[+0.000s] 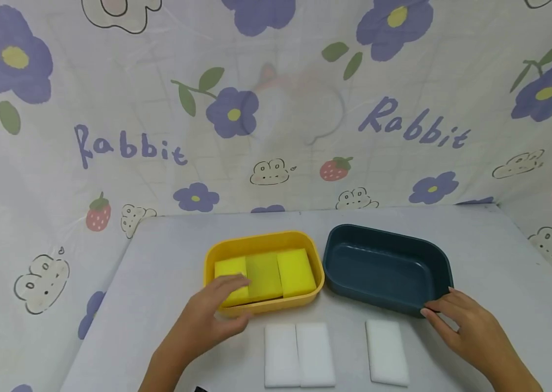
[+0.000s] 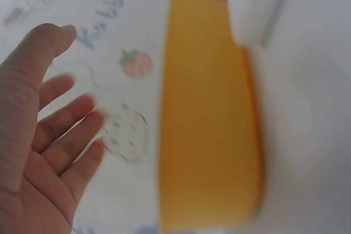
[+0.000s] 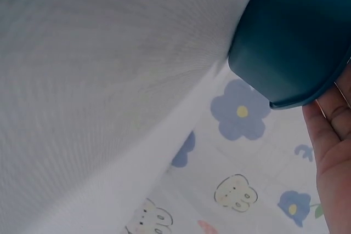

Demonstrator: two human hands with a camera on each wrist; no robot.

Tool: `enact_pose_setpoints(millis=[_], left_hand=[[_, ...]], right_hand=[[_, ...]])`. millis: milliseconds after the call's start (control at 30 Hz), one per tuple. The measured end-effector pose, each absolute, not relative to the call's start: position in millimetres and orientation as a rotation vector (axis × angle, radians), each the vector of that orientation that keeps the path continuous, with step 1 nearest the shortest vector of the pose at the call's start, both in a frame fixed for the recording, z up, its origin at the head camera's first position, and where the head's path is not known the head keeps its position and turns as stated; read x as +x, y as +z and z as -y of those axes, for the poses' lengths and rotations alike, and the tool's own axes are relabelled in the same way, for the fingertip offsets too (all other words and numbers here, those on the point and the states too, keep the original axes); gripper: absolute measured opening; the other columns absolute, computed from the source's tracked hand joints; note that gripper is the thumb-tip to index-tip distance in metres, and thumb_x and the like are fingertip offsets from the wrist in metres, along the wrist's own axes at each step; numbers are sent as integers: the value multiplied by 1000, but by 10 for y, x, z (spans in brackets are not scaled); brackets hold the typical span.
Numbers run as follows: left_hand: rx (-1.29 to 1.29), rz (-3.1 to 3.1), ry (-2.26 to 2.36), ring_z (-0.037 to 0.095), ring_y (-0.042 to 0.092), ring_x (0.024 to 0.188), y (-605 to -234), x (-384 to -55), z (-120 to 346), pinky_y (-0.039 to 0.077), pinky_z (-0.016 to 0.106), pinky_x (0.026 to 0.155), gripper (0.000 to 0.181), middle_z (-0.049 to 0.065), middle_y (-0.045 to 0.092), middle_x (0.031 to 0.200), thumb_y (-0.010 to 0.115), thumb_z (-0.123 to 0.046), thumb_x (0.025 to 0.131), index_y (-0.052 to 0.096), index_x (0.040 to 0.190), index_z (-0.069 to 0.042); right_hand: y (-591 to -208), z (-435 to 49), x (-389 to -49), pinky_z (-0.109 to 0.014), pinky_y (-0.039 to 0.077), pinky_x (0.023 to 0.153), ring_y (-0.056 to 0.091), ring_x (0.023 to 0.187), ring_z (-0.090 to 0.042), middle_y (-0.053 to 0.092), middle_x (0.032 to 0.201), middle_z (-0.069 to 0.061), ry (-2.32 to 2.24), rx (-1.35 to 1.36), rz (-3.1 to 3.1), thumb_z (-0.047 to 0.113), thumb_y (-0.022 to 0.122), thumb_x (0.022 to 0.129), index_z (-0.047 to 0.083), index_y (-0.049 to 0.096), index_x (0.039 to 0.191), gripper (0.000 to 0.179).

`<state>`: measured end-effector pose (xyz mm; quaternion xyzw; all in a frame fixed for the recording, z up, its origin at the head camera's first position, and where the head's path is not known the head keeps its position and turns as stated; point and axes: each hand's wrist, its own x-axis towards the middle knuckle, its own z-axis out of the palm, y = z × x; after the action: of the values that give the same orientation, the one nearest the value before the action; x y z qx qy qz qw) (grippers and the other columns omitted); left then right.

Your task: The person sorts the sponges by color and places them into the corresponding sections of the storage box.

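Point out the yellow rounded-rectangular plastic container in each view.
Head: yellow rounded-rectangular plastic container near the middle, in the lower half.
Left wrist: the container runs tall, right of centre.
Right wrist: not in it.
Shared landmark: the white flower-and-rabbit-print fabric backdrop.

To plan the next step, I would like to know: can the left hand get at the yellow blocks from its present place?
Probably yes: the left hand looks open and empty at the front left of the yellow container, whose open top leaves the yellow blocks uncovered.
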<state>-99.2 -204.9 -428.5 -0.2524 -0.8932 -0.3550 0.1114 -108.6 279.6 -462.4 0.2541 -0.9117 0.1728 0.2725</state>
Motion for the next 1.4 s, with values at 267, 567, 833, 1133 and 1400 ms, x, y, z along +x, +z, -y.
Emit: enact_pose_setpoints(millis=[267,567,833,1133,1400], left_hand=[[-1116,2635,-989,6,65,93,-4227,-835,1709,52,18,86,31,-10,71,105,80,-34,87,74,109,-15],[-1083,2992,-694,14,53,125,-4434,-807,1546,45,35,105,82,-3,57,138,78,-64,76,62,136,-11],[-1045,3054,-690,16,50,128,-4517,-832,1537,43,37,107,94,0,50,147,75,-70,74,53,146,-13],[-1041,3116,-697,18,47,133,-4561,-856,1524,41,41,109,96,2,48,150,76,-68,73,50,148,-15],[-1102,3095,-684,17,47,132,-4572,-838,1516,40,40,110,102,2,49,148,77,-72,69,48,149,-15]], right_hand=[[-4618,-2800,-1082,-10,20,111,60,76,-17,67,79,5,475,688,2447,12,84,76,11,77,84,11],[-4607,-2783,-1071,-9,19,110,60,77,-17,68,81,4,480,676,2465,7,86,70,11,77,84,18],[-4611,-2789,-1075,-11,20,111,61,78,-18,69,81,4,480,684,2462,8,85,72,11,76,84,15],[-4606,-2794,-1073,-10,20,110,62,79,-20,70,81,2,499,683,2448,9,84,73,10,77,84,13],[-4596,-2782,-1075,-10,20,110,62,77,-17,69,80,4,505,659,2472,6,85,71,11,77,84,16]])
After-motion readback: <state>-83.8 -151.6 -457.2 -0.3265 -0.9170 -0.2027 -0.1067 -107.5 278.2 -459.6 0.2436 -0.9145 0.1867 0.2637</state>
